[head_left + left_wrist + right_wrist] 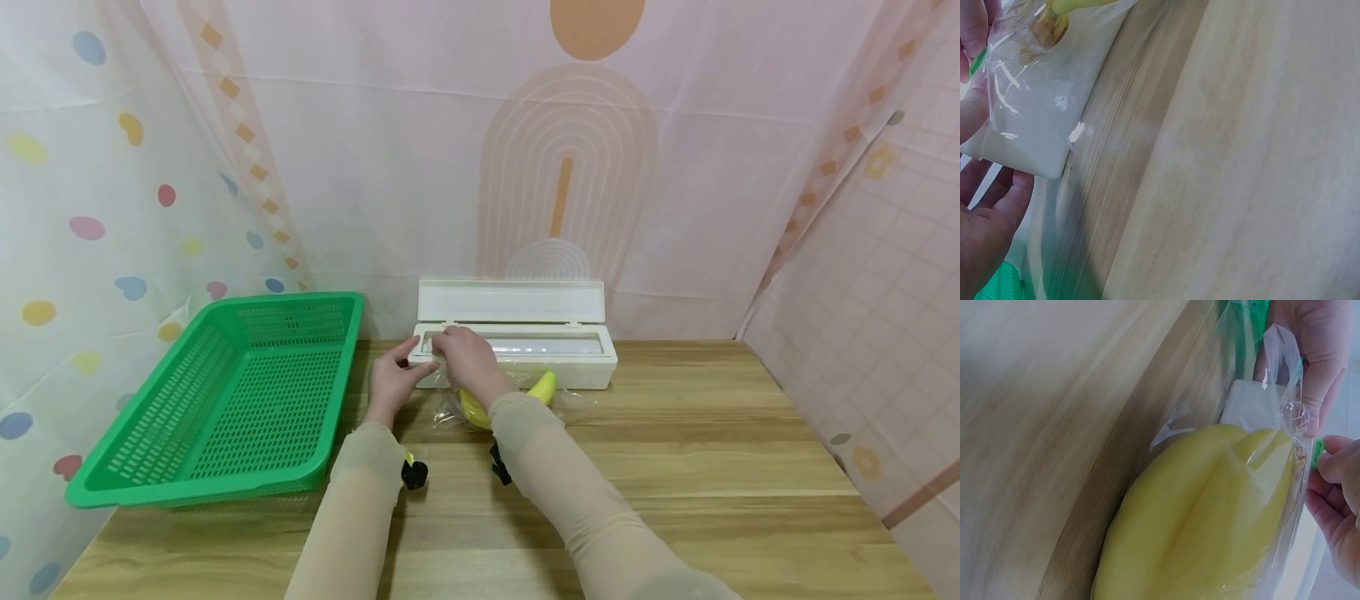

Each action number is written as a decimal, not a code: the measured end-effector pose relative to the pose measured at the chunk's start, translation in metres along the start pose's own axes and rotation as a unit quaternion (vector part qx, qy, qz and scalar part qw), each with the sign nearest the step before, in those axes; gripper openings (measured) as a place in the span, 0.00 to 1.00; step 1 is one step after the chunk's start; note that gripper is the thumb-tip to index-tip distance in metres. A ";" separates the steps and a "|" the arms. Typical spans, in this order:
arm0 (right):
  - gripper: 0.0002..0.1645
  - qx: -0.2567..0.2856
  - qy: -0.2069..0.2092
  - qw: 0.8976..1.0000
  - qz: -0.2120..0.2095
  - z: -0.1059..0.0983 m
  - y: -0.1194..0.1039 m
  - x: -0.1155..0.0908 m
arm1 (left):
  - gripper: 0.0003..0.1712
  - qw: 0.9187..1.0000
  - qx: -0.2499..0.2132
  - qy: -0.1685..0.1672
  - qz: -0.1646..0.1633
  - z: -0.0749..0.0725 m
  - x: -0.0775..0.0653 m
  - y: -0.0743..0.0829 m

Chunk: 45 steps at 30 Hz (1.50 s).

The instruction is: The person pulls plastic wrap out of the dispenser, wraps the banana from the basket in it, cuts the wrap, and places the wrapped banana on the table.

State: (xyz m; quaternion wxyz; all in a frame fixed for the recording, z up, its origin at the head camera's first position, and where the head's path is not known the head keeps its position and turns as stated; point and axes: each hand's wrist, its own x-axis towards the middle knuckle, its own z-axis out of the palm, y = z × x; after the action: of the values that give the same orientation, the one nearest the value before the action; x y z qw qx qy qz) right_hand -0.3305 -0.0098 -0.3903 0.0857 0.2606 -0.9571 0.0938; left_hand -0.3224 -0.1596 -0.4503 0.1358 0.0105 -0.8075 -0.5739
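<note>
A white cling film dispenser (pixel 558 373) stands at the back of the table, its lid (pixel 510 300) raised. My left hand (pixel 390 385) grips the dispenser's left end, thumb at the front and fingers beyond the end. With thumb and fingertips, my right hand (pixel 471 360) pinches a small green slide cutter (pixel 1317 454) near the left end of the front edge. Clear cling film (pixel 1282 362) hangs over the front edge and drapes on yellow bananas (pixel 1160 506). In the head view the right wrist hides part of the bananas (pixel 542 388).
A green plastic basket (pixel 202 492) stands left of the dispenser, close to the left forearm. Patterned curtains (pixel 390 167) close off the back and both sides. Wooden tabletop (pixel 712 467) stretches to the right. Small black pieces (pixel 415 475) show below the wrists.
</note>
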 end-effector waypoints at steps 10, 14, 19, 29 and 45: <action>0.17 0.006 0.015 1.000 -0.010 0.001 0.008 -0.004 | 0.34 1.000 0.012 0.009 0.009 0.000 0.001 -0.001; 0.16 0.013 0.017 1.000 -0.012 0.000 0.011 -0.007 | 0.34 1.000 0.011 0.005 0.005 0.000 0.000 0.000; 0.15 0.008 0.015 1.000 -0.010 0.000 0.013 -0.007 | 0.35 1.000 0.012 0.001 0.001 0.000 0.000 0.001; 0.12 0.004 0.026 0.999 -0.020 0.000 0.015 -0.008 | 0.35 1.000 0.015 -0.004 -0.006 -0.001 -0.001 0.003; 0.13 0.007 0.012 1.000 -0.007 -0.007 0.028 -0.016 | 0.36 1.000 0.013 -0.007 -0.016 -0.002 0.000 0.002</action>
State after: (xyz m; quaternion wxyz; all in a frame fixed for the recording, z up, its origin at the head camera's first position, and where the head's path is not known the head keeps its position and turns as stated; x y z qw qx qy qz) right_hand -0.3307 0.0230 -0.3907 0.0962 0.2668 -0.9533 0.1033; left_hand -0.3217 -0.1607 -0.4475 0.1203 0.0212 -0.8155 -0.5657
